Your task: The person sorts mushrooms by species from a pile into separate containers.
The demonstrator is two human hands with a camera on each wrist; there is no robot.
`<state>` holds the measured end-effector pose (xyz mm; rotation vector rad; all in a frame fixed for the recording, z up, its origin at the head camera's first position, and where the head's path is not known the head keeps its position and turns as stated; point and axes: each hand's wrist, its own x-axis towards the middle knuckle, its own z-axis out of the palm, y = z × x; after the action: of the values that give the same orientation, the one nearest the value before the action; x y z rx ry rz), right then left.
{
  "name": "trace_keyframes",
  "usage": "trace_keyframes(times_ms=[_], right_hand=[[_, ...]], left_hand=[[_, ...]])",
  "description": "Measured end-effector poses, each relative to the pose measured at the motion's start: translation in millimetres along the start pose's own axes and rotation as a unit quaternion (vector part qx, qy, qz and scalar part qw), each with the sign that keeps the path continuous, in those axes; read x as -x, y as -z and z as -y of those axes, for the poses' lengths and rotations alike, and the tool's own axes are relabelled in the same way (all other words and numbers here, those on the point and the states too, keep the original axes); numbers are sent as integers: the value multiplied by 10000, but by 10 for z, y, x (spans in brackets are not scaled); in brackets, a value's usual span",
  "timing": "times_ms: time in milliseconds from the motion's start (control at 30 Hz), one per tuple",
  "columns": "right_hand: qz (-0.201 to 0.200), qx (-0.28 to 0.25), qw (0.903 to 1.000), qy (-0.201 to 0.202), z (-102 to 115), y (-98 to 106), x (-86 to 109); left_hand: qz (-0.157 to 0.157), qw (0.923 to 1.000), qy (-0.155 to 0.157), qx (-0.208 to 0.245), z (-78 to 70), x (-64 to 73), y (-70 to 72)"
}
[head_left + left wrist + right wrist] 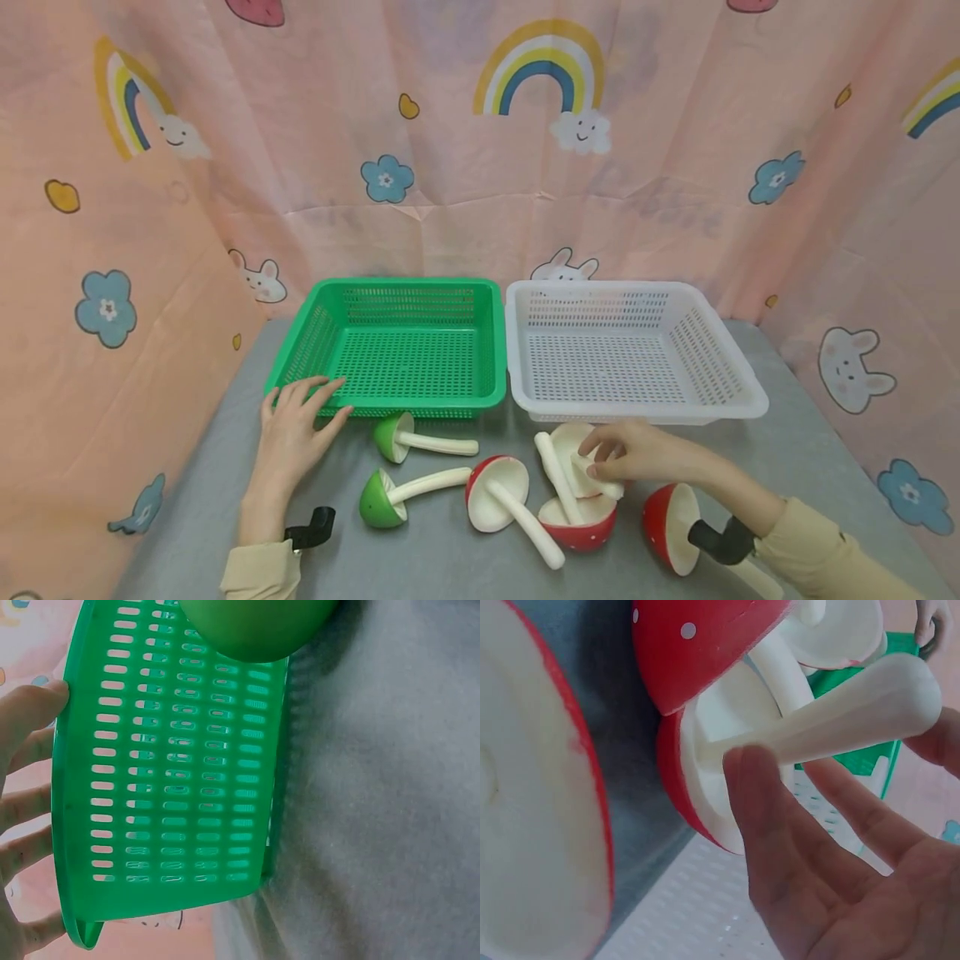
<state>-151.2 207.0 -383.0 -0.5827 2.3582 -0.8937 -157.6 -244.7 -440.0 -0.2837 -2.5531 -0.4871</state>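
Observation:
My right hand (630,454) has its thumb and fingers around the white stem (855,712) of a red-capped toy mushroom. That mushroom's cap (676,776) lies on its side, underside toward me, as the right wrist view shows. Touching it is another red toy mushroom (581,533), cap down with its stem up. At the near left corner of the green basket (491,400), my left hand (292,433) has its fingers spread on the rim. Two green-capped toy mushrooms (390,437) (382,500) lie to the right of the left hand.
A white basket (637,408) stands beside the green one, behind the mushrooms. One red mushroom (498,496) lies at the middle; another red mushroom (663,529) lies partly under my right wrist. A patterned pink curtain (450,233) surrounds the grey table (435,567).

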Motion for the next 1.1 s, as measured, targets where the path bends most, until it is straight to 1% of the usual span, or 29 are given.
trace_keyframes(times_ms=[133,200,300,467,600,700,933,1100], right_hand=[[271,-477,9974,-468,-39,-6,5],[353,-632,9958,-560,-70,-6,10],[450,-878,9934,-587,-118,-2,23],[488,-1123,9914,-454,-189,9,51],[485,-1144,9918,-310,-222,30,93],[466,-1152,9920,-215,-231,50,142],[428,-1358,9898,5,-238,97,277],[371,-1442,9888,34,-247,129,370]], left_hand=[[-39,10000,59,19,4,7,-17],[-55,9999,92,33,6,12,-23],[-79,9999,142,58,11,21,-26],[-120,9997,198,126,9,34,-19],[-151,9996,195,155,-1,27,-7],[-145,9996,207,159,-12,18,2],[-130,9995,233,171,-21,8,-3],[-189,9995,182,178,-24,6,-5]])
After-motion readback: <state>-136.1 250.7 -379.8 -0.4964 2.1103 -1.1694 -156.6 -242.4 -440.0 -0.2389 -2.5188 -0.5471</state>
